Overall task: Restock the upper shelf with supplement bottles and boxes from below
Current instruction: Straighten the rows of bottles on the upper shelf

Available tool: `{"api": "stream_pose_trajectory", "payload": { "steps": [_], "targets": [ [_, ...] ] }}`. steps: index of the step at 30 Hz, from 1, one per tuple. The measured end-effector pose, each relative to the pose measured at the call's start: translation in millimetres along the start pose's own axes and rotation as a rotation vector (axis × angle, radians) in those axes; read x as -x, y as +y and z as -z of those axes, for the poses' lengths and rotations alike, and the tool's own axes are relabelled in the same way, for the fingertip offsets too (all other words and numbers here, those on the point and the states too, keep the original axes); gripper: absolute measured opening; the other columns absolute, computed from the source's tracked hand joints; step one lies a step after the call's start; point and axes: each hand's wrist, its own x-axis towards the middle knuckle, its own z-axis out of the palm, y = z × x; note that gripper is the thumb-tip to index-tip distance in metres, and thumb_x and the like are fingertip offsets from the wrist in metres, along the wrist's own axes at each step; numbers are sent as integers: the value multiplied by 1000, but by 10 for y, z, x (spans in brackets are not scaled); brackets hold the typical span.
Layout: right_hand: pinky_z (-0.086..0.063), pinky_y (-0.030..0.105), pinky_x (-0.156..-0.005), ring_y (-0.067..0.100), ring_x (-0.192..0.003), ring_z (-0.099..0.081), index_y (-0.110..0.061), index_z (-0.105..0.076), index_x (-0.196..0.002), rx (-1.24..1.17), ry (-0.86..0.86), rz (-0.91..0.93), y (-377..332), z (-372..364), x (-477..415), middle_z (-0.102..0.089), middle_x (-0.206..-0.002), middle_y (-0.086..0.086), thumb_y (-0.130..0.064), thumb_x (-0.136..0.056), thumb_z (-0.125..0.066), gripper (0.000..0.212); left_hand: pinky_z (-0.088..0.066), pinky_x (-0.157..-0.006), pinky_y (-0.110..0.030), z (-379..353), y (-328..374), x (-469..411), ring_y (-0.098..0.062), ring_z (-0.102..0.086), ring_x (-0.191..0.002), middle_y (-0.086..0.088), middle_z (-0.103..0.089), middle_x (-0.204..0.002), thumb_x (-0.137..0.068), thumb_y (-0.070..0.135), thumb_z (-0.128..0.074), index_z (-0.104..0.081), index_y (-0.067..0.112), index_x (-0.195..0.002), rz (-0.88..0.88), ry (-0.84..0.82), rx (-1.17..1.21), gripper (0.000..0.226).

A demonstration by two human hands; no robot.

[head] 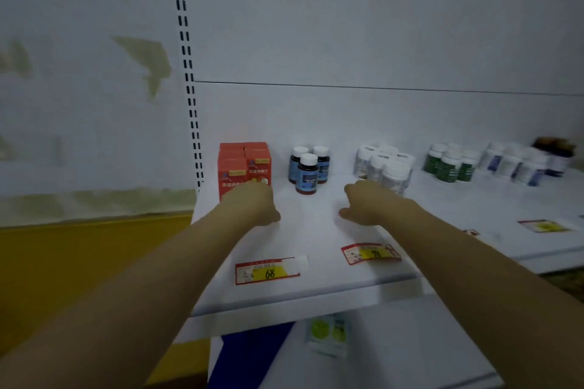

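On the white upper shelf (309,230) stands a stack of red boxes (245,161) at the left end. My left hand (256,204) reaches to the front red box and covers its lower edge; its fingers are hidden behind the hand. Three dark bottles with white caps (308,172) stand between my hands, further back. My right hand (371,202) lies over the shelf with fingers apart, its fingertips just in front of a cluster of white bottles (384,164), and nothing shows in it.
Further right stand green bottles (448,164), white bottles with blue labels (512,164) and dark bottles (556,155). Price labels (268,271) (369,253) lie near the front edge. A slotted upright (189,73) bounds the shelf on the left. A lower shelf (395,350) holds a small packet (327,331).
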Motion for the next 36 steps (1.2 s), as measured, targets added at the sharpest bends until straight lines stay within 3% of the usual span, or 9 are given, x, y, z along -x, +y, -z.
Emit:
{"api": "stream_pose_trajectory", "payload": {
  "steps": [7, 11, 19, 24, 27, 36],
  "targets": [
    [-46, 36, -92, 28, -115, -52, -7, -44, -129, -37, 18, 41, 393, -154, -313, -51, -129, 13, -36, -95, -48, 45, -49, -78, -29, -176, 401, -360, -19, -51, -88, -9, -58, -115, -86, 35, -64, -50, 7, -121, 14, 44, 80, 47],
    [-44, 37, -91, 31, -118, -48, -7, -42, -129, 5, 3, 123, 527, -235, -660, -48, -130, 14, -34, -95, -46, 44, -46, -77, -28, -310, 629, -659, -21, -55, -97, -8, -56, -120, -84, 34, -66, -48, 8, -124, 101, 46, 115, 50],
    [-41, 39, -94, 31, -121, -43, -8, -43, -129, -14, 16, 232, 642, -379, -1343, -46, -131, 13, -32, -97, -42, 40, -43, -73, -29, -403, 822, -1086, -26, -59, -100, -12, -59, -113, -85, 31, -63, -51, 7, -113, 262, 151, 196, 39],
    [-40, 38, -95, 31, -121, -42, -8, -44, -128, -112, 40, 202, 544, -515, -1554, -47, -130, 13, -29, -99, -35, 37, -48, -81, -31, -393, 858, -1206, -27, -61, -102, -11, -63, -114, -81, 37, -67, -54, 10, -114, 262, 151, 222, 45],
    [-40, 38, -94, 32, -120, -42, -8, -41, -130, -143, 49, 219, 503, -512, -1625, -47, -129, 14, -28, -98, -36, 38, -47, -77, -27, -403, 852, -1277, -26, -64, -97, -9, -67, -110, -80, 37, -68, -59, 14, -112, 206, 149, 247, 40],
    [-40, 36, -93, 31, -120, -42, -7, -42, -128, -163, 51, 200, 463, -500, -1612, -47, -128, 14, -29, -97, -39, 38, -48, -85, -29, -375, 822, -1314, -26, -63, -102, -8, -66, -114, -75, 34, -73, -59, 14, -115, 222, 108, 253, 47]
  ]
}}
